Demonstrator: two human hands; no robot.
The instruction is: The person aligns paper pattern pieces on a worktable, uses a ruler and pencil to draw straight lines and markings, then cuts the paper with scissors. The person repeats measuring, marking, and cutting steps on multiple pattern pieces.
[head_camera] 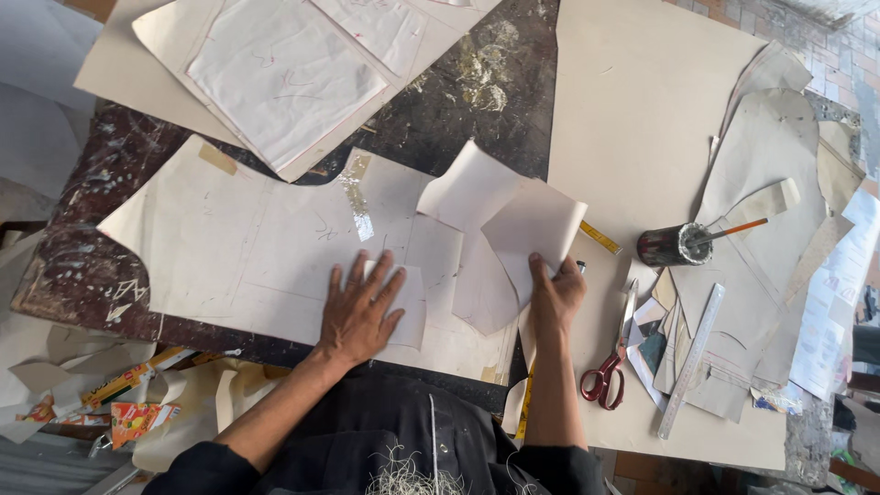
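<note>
My left hand (359, 312) lies flat with fingers spread on a large cream paper pattern piece (229, 247) spread over the dark worktable (73, 266). A small square paper piece (408, 307) sits partly under its fingers. My right hand (555, 295) grips the lower edge of a lifted beige paper piece (534, 225), thumb on top. Another folded paper piece (467, 188) curls up just left of it. A yellow measuring tape (600, 237) runs behind the right hand and hangs down past the table edge.
Red-handled scissors (610, 362) and a metal ruler (692, 359) lie right of my right hand. A dark tin (674, 245) holds an orange pencil. Big cardboard sheet (632, 110) and stacked pattern pieces (770, 174) fill the right. More patterns (284, 69) lie top left. Scraps sit below left.
</note>
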